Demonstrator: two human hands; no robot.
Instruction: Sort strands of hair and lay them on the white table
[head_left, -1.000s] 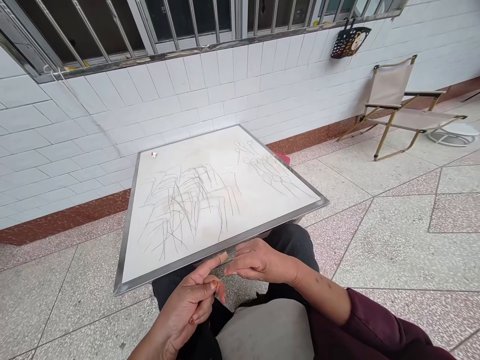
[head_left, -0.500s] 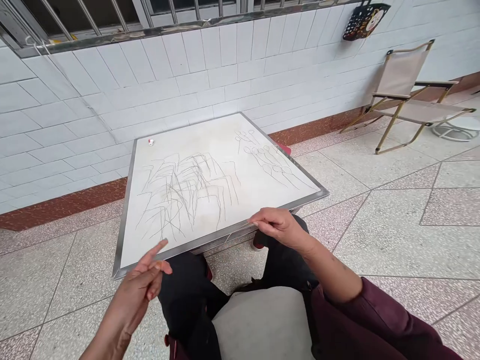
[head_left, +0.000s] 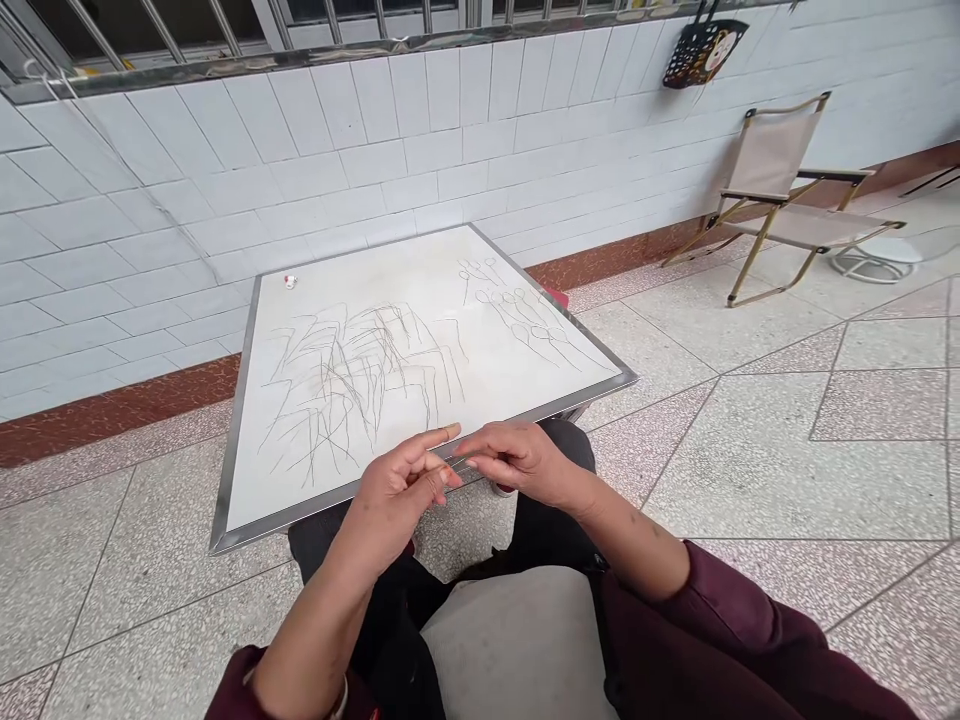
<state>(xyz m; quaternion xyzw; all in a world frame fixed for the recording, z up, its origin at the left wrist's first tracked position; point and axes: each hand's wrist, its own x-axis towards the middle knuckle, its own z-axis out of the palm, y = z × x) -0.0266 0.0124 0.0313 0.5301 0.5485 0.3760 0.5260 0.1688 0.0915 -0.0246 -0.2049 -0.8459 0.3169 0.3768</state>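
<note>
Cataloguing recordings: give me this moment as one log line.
left hand: at thin strand; right hand: at same strand; grip: unclear; white table: bent strands on left, looped strands on right

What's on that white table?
Bent strands cover the left and middle; looped strands lie right; a small red-and-white item sits near the far-left corner. The left hand and right hand hide part of the near edge.
</note>
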